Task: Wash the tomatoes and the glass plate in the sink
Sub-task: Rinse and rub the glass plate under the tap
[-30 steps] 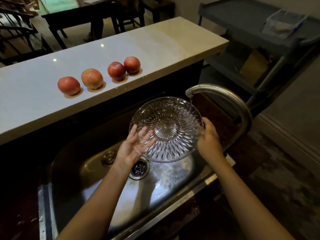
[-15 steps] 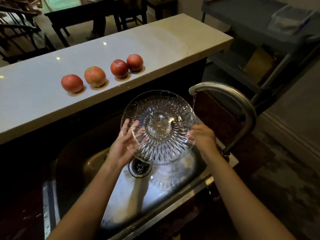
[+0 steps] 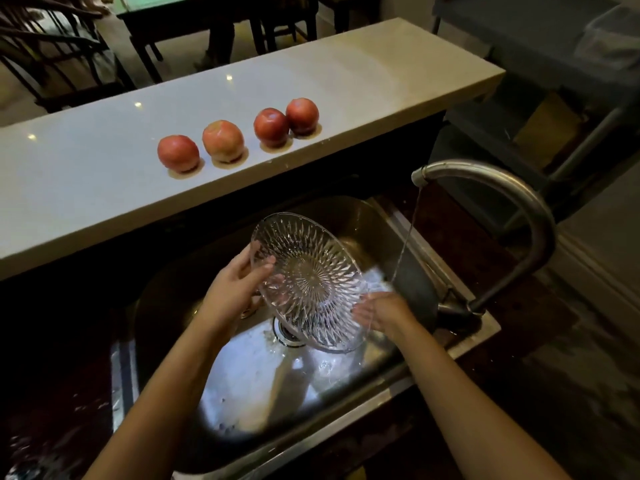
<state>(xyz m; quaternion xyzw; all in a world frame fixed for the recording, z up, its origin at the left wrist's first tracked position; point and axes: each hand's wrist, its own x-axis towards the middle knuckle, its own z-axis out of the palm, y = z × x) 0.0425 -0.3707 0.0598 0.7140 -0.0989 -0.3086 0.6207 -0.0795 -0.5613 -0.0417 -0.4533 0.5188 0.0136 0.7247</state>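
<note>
Tilting the plate (image 3: pixel 308 282) steeply on edge is what has changed; a second ago I held it nearly flat and high, right under the spout, and now it has come down into the sink (image 3: pixel 363 216), its lower rim over the drain (image 3: pixel 287 332); my left hand (image 3: pixel 235 289) grips the upper left rim, thumb over the front face and fingers behind; my right hand (image 3: pixel 381 311) has left the far rim and now lies open and flat against the lower right part of the plate, seen partly through the glass, rubbing or steadying rather than clasping; the stream from the tap (image 3: pixel 512 206) falls just to the right of the plate, near my right wrist, so the water now meets hand and rim rather than the middle of the glass; I judge this to be the draining or last rinse of the plate; the four tomatoes (image 3: pixel 239 138) sit in a row on the counter (image 3: pixel 381 74), each in a small wet patch, so I take them for already washed; wet glass held by one hand could slip.
</note>
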